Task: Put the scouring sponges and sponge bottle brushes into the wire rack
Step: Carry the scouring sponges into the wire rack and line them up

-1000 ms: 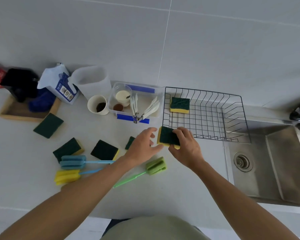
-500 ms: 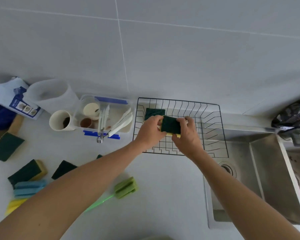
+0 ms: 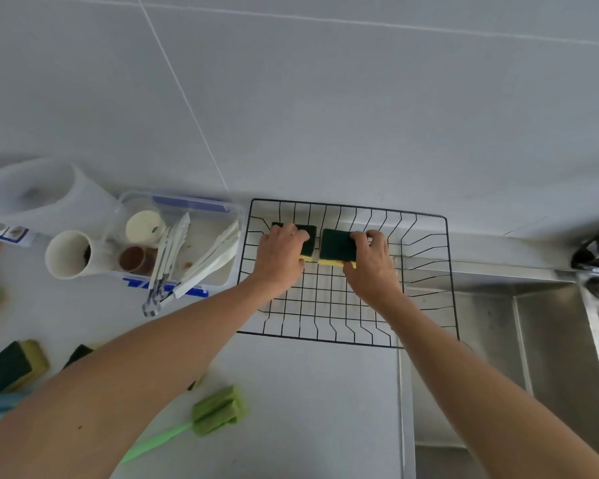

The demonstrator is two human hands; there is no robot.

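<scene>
two green-topped yellow scouring sponges (image 3: 336,244) sit side by side at the far left of the black wire rack (image 3: 426,257). our left hand (image 3: 280,255) rests fingers on one; our right hand (image 3: 372,262) pinches the other. on the white table (image 3: 308,392), more sponges (image 3: 9,366) and the green sponge bottle brush (image 3: 217,409) remain.

Left hand (image 3: 280,254) hides most of one sponge (image 3: 308,236), perhaps gripping it.
</scene>
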